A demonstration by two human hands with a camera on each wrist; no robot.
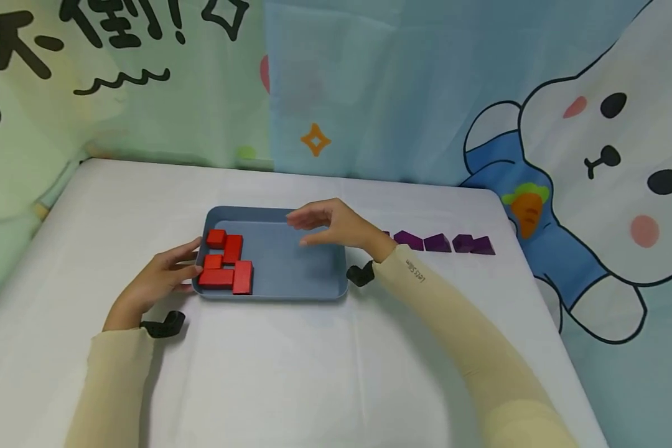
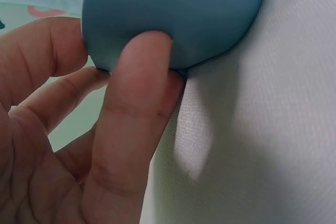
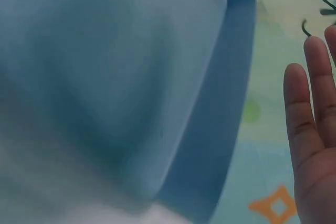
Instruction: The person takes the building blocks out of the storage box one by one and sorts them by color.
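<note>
A shallow blue-grey tray (image 1: 291, 274) lies on the white table, with several red blocks (image 1: 216, 279) grouped along its left side. At the tray's left edge, my left hand (image 1: 158, 281) grips it. The left wrist view shows the thumb (image 2: 134, 93) against the tray's outer corner wall (image 2: 178, 14) and the other fingers behind and beneath it. My right hand (image 1: 344, 225) is held over the tray's right part, fingers extended and thumb apart, holding nothing. In the right wrist view its straight fingers (image 3: 302, 103) appear beside the tray wall (image 3: 210, 108).
Several dark purple angular blocks (image 1: 437, 242) lie in a row on the table (image 1: 269, 367), right of the tray and partly behind my right wrist. A printed curtain (image 1: 369, 93) with a cartoon rabbit hangs along the table's back and right sides.
</note>
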